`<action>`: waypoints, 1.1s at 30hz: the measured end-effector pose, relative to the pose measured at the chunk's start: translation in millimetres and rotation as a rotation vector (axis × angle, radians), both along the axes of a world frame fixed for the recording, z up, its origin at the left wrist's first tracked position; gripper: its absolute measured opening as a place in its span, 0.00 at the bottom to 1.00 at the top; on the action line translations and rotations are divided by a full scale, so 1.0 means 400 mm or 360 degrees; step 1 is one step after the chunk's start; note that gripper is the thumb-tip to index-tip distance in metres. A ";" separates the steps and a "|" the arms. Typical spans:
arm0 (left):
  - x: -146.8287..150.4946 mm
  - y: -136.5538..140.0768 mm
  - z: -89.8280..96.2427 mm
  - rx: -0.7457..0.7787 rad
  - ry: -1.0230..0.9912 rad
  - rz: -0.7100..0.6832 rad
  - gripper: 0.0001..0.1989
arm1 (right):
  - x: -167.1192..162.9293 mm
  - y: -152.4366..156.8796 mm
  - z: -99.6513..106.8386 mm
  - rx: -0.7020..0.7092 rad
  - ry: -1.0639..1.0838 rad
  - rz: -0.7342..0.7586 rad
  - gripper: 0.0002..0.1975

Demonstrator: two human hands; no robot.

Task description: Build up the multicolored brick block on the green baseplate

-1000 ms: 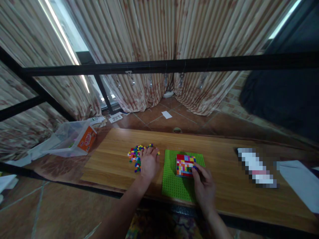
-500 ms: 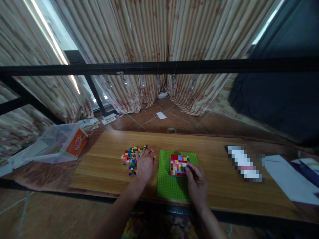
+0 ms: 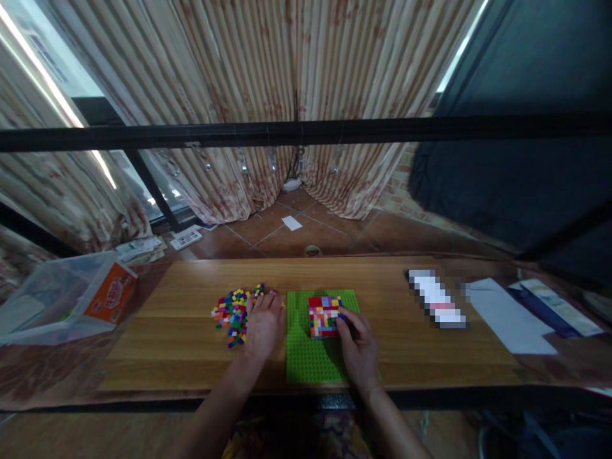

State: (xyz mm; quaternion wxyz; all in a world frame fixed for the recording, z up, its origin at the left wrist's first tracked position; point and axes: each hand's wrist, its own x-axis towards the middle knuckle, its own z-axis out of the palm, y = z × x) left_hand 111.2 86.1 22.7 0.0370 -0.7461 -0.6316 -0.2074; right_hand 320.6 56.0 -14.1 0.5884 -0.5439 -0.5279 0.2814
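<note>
A heap of small multicoloured toy bricks (image 3: 233, 312) lies loose on the wooden table. My left hand (image 3: 262, 326) rests over the heap's right side, palm down, fingers stretched out among the bricks. To its right is a green studded baseplate (image 3: 310, 363). On the plate sits a square block of toy bricks (image 3: 322, 319) in many colours, with a red patch at its far left corner. My right hand (image 3: 361, 350) is closed at that block's right edge, thumb and fingertips gripping it. Its fingers partly hide that edge.
A clear plastic box (image 3: 62, 287) with an orange label stands at the left. On the right of the wooden table (image 3: 396, 357) lies a blurred-out flat object (image 3: 437, 299), with white paper (image 3: 511, 319) beyond. A black rail (image 3: 306, 132) crosses in front of the curtains.
The whole view has shifted, so the table and its things appear further left. Both hands keep about the same places, left at the heap and right at the block.
</note>
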 end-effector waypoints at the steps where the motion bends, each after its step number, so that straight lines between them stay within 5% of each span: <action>1: 0.001 0.000 0.001 0.0008 -0.0063 -0.0013 0.12 | 0.000 0.001 0.000 0.0005 0.0003 -0.0001 0.14; 11: 0.070 -0.042 0.051 -0.0203 -0.0761 -0.0235 0.06 | -0.002 0.000 0.009 0.0001 -0.0003 -0.0009 0.13; 33: 0.132 -0.066 0.042 -0.0035 -0.0525 -0.0493 0.06 | 0.003 0.001 -0.001 0.0019 -0.0023 0.0005 0.13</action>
